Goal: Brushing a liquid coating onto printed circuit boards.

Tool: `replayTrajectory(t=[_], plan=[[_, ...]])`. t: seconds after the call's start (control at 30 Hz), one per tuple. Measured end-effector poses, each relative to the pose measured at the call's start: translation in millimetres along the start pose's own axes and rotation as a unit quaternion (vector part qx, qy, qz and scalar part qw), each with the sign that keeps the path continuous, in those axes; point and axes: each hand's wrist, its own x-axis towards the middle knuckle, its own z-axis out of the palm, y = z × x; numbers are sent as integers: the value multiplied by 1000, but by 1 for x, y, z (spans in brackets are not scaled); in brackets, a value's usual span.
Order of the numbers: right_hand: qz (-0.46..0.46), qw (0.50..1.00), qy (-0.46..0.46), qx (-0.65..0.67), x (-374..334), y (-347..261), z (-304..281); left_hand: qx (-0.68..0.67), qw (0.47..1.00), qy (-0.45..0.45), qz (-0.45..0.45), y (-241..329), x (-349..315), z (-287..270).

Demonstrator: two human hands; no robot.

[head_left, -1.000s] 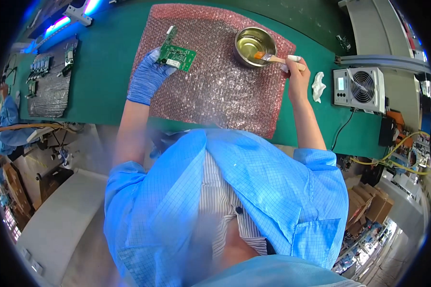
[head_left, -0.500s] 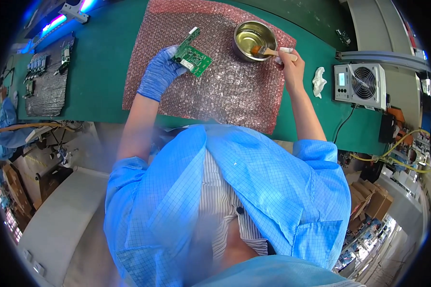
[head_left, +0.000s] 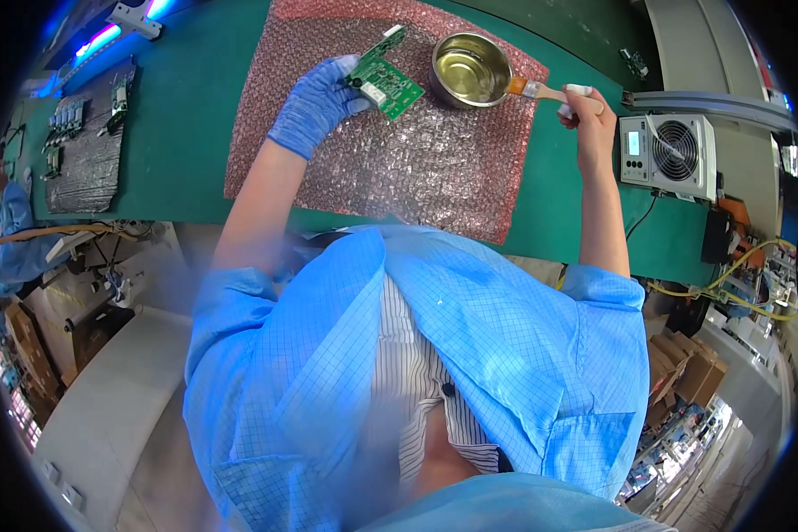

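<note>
Pinching the left edge of a green circuit board (head_left: 399, 91), the blue-gloved left hand (head_left: 319, 99) was closed around it, thumb and fingers curled, above the bubble wrap (head_left: 390, 182) and just left of a metal bowl (head_left: 443, 94). The board's broad part slanted toward the lower right, while its narrow strip pointed up and away to the right, ending in a white block. The left forearm (head_left: 262, 199) reached forward and leaned rightward. Out to the right, the right hand (head_left: 594, 124) was closed on the wooden handle of a brush (head_left: 550, 93), which lay nearly crosswise, its orange bristles leftward at the bowl's right rim and its handle sloping slightly nearer the person; whether bristles and rim touched could not be told. The right forearm (head_left: 602, 208) ran almost straight forward over the green surface (head_left: 186, 142).
</note>
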Motion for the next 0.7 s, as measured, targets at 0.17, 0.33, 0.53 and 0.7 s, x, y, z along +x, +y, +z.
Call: replayTrajectory(t=[0.17,0.33,0.53,0.7], plan=[[-25,1000,-13,14,-7,-24,1,46,997,-55,36,3,14,21],[-77,988,-133,27,-17,-47,27,71,992,-98,25,14,15,49],[-130,949,-286,-35,-17,-62,49,193,972,-130,16,17,12,57],[-136,939,-308,-72,-13,-60,58,211,968,-131,18,20,10,55]])
